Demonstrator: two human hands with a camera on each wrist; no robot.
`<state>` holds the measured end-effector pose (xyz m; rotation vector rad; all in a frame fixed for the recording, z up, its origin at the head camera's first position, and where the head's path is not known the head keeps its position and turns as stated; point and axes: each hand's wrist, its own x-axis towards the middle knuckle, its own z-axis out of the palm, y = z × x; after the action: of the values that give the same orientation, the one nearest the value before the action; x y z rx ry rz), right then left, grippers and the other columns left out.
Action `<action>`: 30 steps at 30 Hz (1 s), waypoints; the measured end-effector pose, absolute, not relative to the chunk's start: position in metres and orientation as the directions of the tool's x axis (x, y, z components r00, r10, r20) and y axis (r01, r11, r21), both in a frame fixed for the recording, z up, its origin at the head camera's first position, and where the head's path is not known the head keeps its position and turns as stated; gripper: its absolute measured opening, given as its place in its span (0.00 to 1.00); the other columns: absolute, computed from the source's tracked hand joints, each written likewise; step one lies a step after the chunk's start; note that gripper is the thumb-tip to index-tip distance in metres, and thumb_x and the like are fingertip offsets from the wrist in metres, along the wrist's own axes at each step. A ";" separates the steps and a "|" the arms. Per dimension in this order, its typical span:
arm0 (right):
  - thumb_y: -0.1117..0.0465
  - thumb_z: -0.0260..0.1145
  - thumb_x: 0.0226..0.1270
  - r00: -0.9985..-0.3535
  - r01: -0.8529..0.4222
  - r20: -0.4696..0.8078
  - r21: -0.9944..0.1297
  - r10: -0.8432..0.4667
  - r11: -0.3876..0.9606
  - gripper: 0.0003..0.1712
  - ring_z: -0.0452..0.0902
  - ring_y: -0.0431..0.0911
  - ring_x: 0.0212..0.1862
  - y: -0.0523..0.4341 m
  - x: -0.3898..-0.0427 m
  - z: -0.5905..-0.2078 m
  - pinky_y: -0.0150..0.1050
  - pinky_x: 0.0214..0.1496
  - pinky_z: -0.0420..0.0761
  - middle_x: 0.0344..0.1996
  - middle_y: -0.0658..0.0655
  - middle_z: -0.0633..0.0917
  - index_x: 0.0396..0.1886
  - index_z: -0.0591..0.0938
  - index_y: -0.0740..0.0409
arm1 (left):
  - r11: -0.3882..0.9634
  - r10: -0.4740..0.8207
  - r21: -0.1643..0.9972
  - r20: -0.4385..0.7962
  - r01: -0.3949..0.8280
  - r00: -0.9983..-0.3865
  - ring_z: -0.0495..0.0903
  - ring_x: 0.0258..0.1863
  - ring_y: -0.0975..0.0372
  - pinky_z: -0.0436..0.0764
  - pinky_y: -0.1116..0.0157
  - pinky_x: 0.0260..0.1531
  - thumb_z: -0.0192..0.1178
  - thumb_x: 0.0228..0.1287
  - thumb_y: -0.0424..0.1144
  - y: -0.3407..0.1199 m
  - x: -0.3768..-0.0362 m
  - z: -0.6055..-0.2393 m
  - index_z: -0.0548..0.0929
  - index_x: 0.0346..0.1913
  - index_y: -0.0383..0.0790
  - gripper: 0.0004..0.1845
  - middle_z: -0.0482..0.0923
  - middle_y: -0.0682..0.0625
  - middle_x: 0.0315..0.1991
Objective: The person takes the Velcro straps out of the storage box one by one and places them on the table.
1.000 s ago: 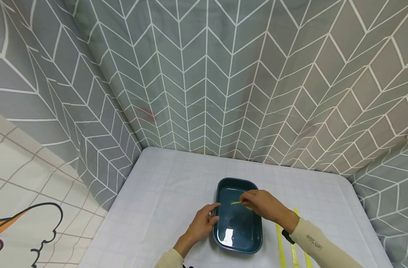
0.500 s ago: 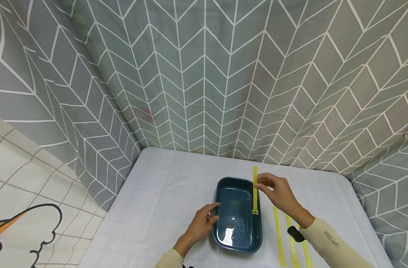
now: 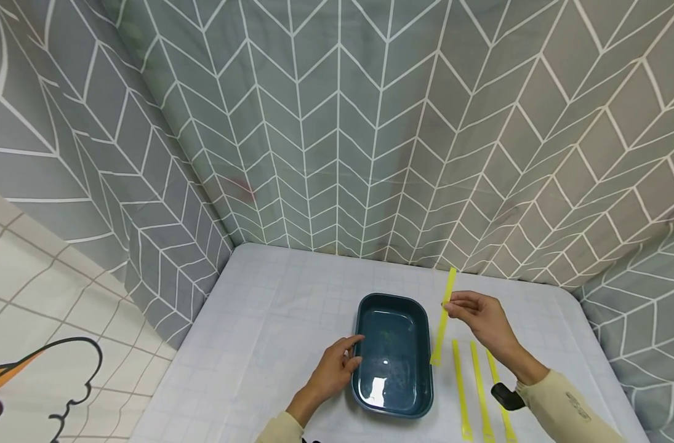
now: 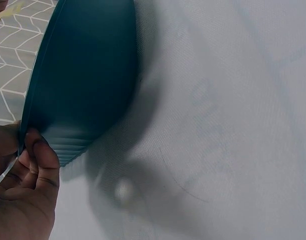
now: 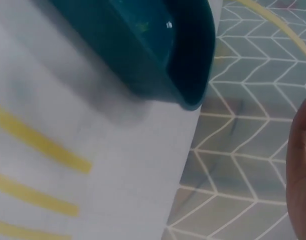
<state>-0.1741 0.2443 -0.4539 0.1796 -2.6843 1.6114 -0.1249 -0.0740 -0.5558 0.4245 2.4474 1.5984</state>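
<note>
Right hand [image 3: 477, 315] pinching yellow strip [image 3: 443, 317] in air at tray's 3 o'clock, left hand [image 3: 337, 364] gripping teal tray [image 3: 393, 411] rim at 9 o'clock, three yellow strips [image 3: 481, 394] flat on table [image 3: 259, 326], sleeve print [image 3: 576, 407] unreadable.

Left hand at tray rim

Left hand [image 4: 20, 192] low in the corner, thumb [image 4: 45, 157] curled against teal tray's [image 4: 83, 75] ribbed outer wall; pale cloth [image 4: 223, 120] spreads beyond the fingers; chevron fabric [image 4: 13, 60] above the hand.
</note>
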 end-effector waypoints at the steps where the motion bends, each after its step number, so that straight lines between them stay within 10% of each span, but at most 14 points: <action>1: 0.60 0.68 0.69 -0.994 -0.087 0.048 -0.880 -0.094 0.467 0.21 0.84 0.35 0.38 0.246 -0.173 -0.455 0.28 0.44 0.81 0.43 0.63 0.88 0.55 0.79 0.72 | 0.378 0.339 0.915 0.007 0.143 -0.941 0.66 0.21 0.74 0.69 0.75 0.22 0.59 0.70 0.29 -0.074 -0.125 -0.556 0.74 0.66 0.33 0.23 0.68 0.52 0.36; 30: 0.64 0.66 0.70 -0.920 0.245 -0.335 -0.898 -0.205 0.365 0.26 0.86 0.39 0.39 0.278 -0.137 -0.540 0.39 0.46 0.85 0.42 0.66 0.88 0.54 0.73 0.86 | 0.377 0.332 0.920 -0.025 0.109 -0.943 0.66 0.20 0.74 0.68 0.75 0.21 0.59 0.70 0.29 -0.073 -0.125 -0.554 0.73 0.67 0.33 0.24 0.68 0.51 0.37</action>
<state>-0.1368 0.2777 -0.5395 -0.0446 -2.8999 2.0373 -0.1245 -0.0733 -0.5541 0.3945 2.4298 1.5988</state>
